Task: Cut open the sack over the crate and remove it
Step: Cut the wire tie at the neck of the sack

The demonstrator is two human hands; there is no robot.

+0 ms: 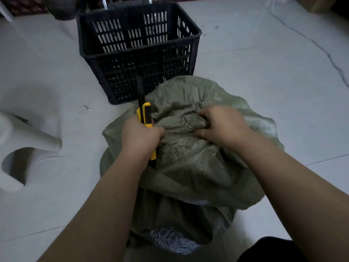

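In the head view, the green woven sack (188, 163) is sitting on the floor (264, 82) right in front of the person, draped in loose folds over something bulky. Whether that is a crate cannot be told, though a grey speckled patch (170, 241) is showing at the near bottom edge. The left hand (140, 136) is gripping a yellow and black utility knife (145, 115) in a closed fist at the sack's upper left edge. The right hand (222, 123) is pinching a bunched ridge of fabric on the sack's top. The hands are apart, with the gathered cloth stretching between them, so the spot to cut is lying just to the right of the knife, nearer the left hand. The knife's long axis is running away from the person, and its dark blade is pointing up and outward toward the empty black crate (139, 52) standing just beyond the sack. The blade is probably going to need turning down and rightward into the taut fold. A white plastic stool (28, 140) is lying well off to the left.
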